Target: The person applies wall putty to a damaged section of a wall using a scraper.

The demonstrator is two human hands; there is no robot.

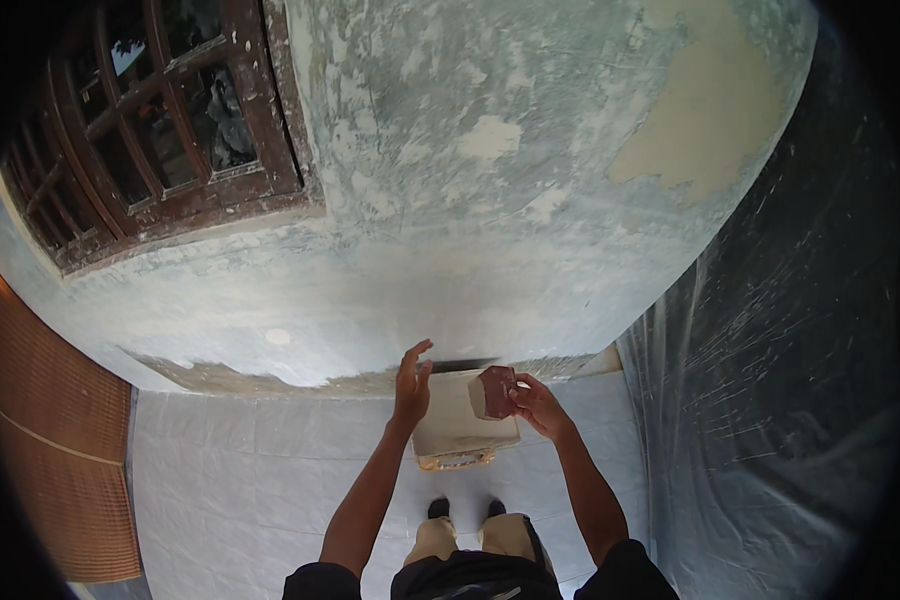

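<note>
My right hand (538, 408) pinches a small piece of sandpaper (497, 393), reddish brown with a paler left side, between thumb and fingers. It is held up in front of the wall's foot. Across from it, my left hand (412, 385) is raised with nothing in it, its fingers stretched toward the wall and the thumb apart. Between and below both hands stands a pale, box-like thing (460, 425) with a yellowish, stained near edge. The patchy grey-white wall (410, 270) rises just beyond my hands, its surface scraped and blotched.
A brown wooden window (200, 180) with small panes sits in the wall at upper left. Clear plastic sheeting (760, 400) hangs along the right. Grey sheeting (260, 480) covers the floor around my feet. An orange-brown woven blind (60, 440) stands at the left.
</note>
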